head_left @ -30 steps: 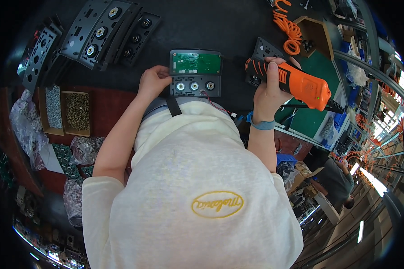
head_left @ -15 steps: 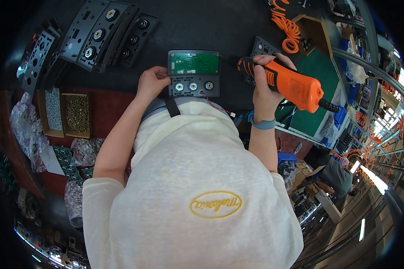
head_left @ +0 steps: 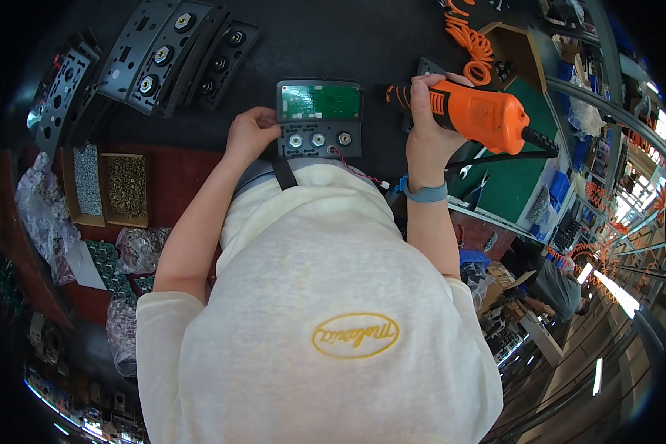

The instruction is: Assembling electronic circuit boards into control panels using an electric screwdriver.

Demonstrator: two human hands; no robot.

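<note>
A dark panel (head_left: 292, 153) lies just in front of me, with a green circuit board (head_left: 322, 103) in its far part and three round threaded fittings with nuts (head_left: 318, 140) across its near part. Thin wires with a white connector (head_left: 384, 185) trail from its near edge. My left hand (head_left: 254, 135) pinches the panel's left edge between thumb and fingers. To the right of the panel, my right hand (head_left: 429, 126) is wrapped round an orange electric screwdriver (head_left: 488, 117). The tool's dark front end points left toward the panel, apart from it; its tip is hard to make out.
Dark metal plates with similar fittings (head_left: 155, 55) are stacked at far left. Cardboard trays hold silver screws (head_left: 88, 181) and brass-coloured screws (head_left: 128, 185). An orange coiled hose (head_left: 470, 44) and an open cardboard box (head_left: 522, 55) sit at far right, beside a green mat (head_left: 507, 177) with tools.
My right hand and the screwdriver have shifted slightly left and away from me, and the tool lies more level. Tools on the green mat have come into sight. My left hand stays at the panel.
</note>
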